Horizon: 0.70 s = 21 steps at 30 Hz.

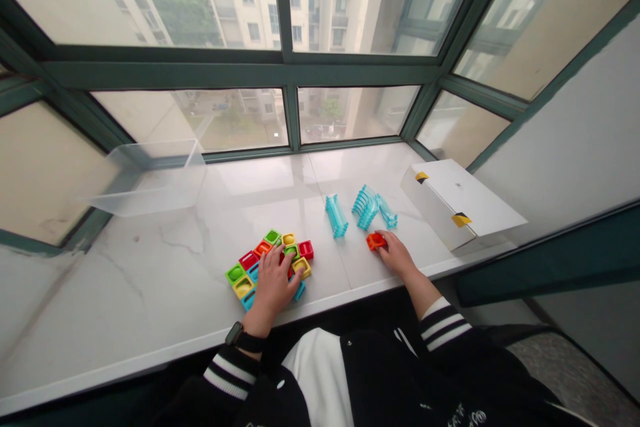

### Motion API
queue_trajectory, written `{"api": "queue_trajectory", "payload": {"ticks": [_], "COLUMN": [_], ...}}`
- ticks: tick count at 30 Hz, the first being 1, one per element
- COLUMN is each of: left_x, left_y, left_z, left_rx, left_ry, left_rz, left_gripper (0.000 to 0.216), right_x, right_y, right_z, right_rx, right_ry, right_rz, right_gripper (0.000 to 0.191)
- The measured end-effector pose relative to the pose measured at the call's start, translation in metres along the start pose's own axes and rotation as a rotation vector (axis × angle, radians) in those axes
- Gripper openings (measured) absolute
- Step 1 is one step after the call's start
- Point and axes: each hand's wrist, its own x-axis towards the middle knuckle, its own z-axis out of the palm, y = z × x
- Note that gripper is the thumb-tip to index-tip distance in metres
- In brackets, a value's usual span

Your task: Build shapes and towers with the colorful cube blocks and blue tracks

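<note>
My left hand (275,282) lies over a cluster of colourful plastic blocks (243,287), its fingers spread and touching some of them. The blocks are green, yellow, red, orange and blue, with hollow tops, set side by side in slanting rows; my palm hides part of them. My right hand (396,255) pinches an orange-red block (376,241) at the counter, to the right of the cluster. Just beyond it lie clear turquoise ribbed plastic pieces: one piece alone (337,216), and a curved piece (365,207) with a narrower piece (387,211) against its right side.
A clear plastic bin (150,193) stands at the back left of the white marbled counter (165,267). On the right is a white box (463,203) with yellow-and-black tabs. Green-framed windows rise behind, and the counter's front edge runs close to my body.
</note>
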Motion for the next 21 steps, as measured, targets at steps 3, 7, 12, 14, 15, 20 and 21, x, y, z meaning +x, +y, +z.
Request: {"api": "queue_trajectory", "payload": {"ticks": [3,7,12,14,15,20,21], "left_x": [0.0,0.0,0.001,0.001,0.001,0.001,0.001], "left_y": [0.0,0.0,-0.001,-0.002,-0.002,-0.001,0.0], "left_z": [-0.001,0.0,0.003,0.004,0.005,0.005,0.004], "left_rx": [-0.011,-0.015,-0.074,-0.116,-0.139,-0.231,-0.241], "left_ry": [0.0,0.008,0.043,0.059,0.065,0.083,0.085], "left_rz": [0.002,0.002,-0.018,-0.031,-0.037,-0.058,-0.057], "left_gripper": [0.041,0.04,0.033,0.029,0.028,0.022,0.021], "right_x": [0.0,-0.004,-0.013,-0.016,-0.017,-0.019,-0.019], "right_y": [-0.001,-0.012,-0.052,-0.074,-0.085,-0.139,-0.148], "right_z": [-0.002,-0.011,-0.022,-0.019,-0.015,0.024,0.033], "right_rx": [0.002,0.017,0.068,0.145,0.187,0.343,0.342], "right_ry": [-0.007,0.035,0.223,0.197,0.157,-0.21,-0.295], "right_rz": [-0.009,-0.044,-0.098,-0.157,-0.196,-0.347,-0.354], "right_gripper": [0.05,0.054,0.034,0.026,0.025,0.035,0.041]}}
